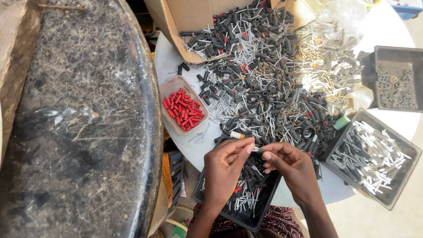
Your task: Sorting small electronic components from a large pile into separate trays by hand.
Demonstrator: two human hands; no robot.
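Right now both hands are meeting above the black tray [207,194]: left hand [224,169] and right hand [288,165] are pinching a small dark sleeve [257,150] between their fingertips; keeping it level and fingertips close should be helping the parts mate cleanly.

Access: counter [387,33] crowded, narrow bare margins.
Parts pile [264,83] fills centre; cardboard box [189,17] blocks far side, trays [370,156] right; bare strip beside red-cap tub [183,109].
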